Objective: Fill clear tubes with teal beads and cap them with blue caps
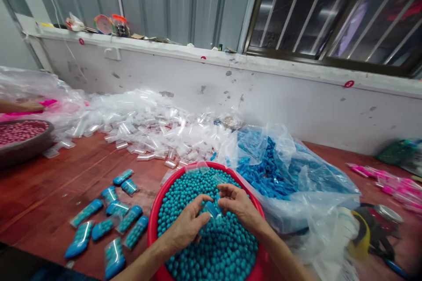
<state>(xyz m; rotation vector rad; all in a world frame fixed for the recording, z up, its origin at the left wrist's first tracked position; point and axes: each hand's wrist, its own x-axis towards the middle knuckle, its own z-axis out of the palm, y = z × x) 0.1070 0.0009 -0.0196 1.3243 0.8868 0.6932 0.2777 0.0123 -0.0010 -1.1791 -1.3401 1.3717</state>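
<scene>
A small clear plastic tube with a blue end (pixel 210 210) is between the thumb and forefinger of my left hand (pixel 188 225). Just to its right, my right hand (pixel 238 205) has loosely curled fingers with a gap between them, the fingertips close to the tube; whether they touch it I cannot make out. Both hands are above a red basin (pixel 152 224) full of small teal balls (pixel 217 254). Several tubes filled with teal balls (pixel 132 219), blue at one end, lie left of the basin.
Clear empty tubes (pixel 154 131) are heaped along the wall. A plastic bag of blue caps (pixel 267 171) sits behind the basin, right side. At far left, another person's hand (pixel 31 106) is near a bowl of pink balls (pixel 23 134). Pink-ended packs (pixel 392 182) and yellow tape (pixel 361 232) lie right.
</scene>
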